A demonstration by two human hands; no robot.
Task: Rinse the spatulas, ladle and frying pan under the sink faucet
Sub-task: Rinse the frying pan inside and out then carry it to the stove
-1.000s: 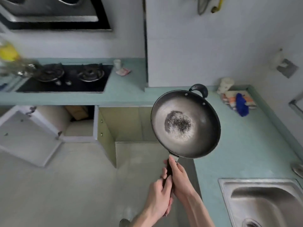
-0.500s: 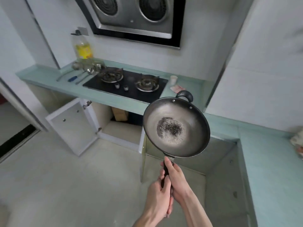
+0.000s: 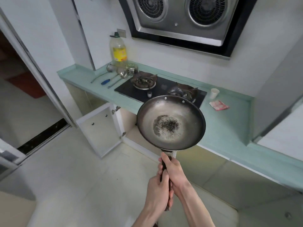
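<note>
Both my left hand and right hand stay wrapped tight round the frying pan handle; the stove has drawn nearer.

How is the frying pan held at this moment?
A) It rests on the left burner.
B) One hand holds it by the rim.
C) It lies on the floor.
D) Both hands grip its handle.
D: the left hand and the right hand both grip the dark handle of the frying pan, which is held in the air.
</note>
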